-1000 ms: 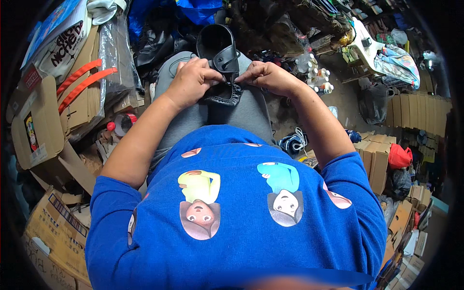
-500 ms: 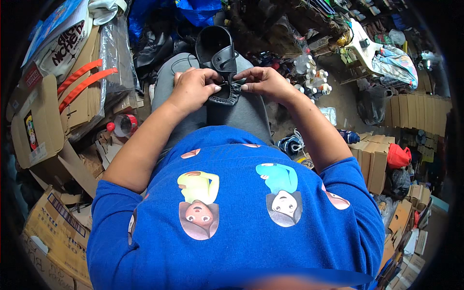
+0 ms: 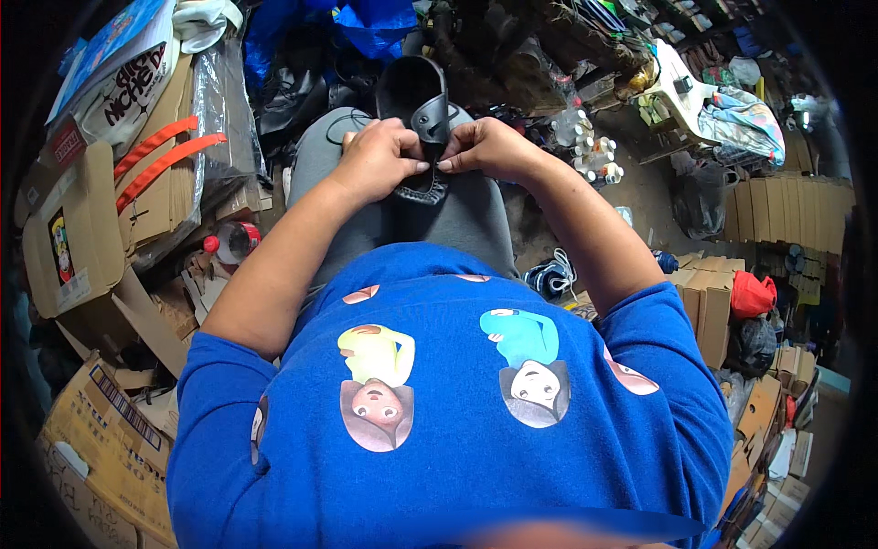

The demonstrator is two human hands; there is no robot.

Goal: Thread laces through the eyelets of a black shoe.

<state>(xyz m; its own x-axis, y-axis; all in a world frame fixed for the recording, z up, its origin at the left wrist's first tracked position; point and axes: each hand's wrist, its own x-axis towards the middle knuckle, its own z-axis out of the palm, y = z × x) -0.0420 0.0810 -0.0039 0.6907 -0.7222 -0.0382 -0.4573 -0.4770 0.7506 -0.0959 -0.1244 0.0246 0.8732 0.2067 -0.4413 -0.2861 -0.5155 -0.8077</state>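
A black leather shoe upper (image 3: 432, 119) lies across my grey-trousered lap, with its open heel end pointing away and its gathered toe toward me. My left hand (image 3: 377, 157) is closed at its left side, thumb and fingers pinched near the middle. From the right, my right hand (image 3: 494, 151) pinches at the same spot, its fingertips close to the left ones. What exactly the fingertips hold, perhaps the leather edge or a thread, is too small to tell. A thin black cord (image 3: 340, 117) loops over my left thigh.
Left of me are cardboard boxes (image 3: 78, 215), orange-red straps (image 3: 169, 156) and a red-capped bottle (image 3: 240, 240). Black shoes (image 3: 293, 96) lie beyond my knees. On the right are several small white bottles (image 3: 599, 156), a blue laced shoe (image 3: 549, 276) and a red bag (image 3: 753, 295).
My right hand has drawn in closer to the left, its fingers now more curled at the shoe upper. The shoe upper has shifted slightly toward me.
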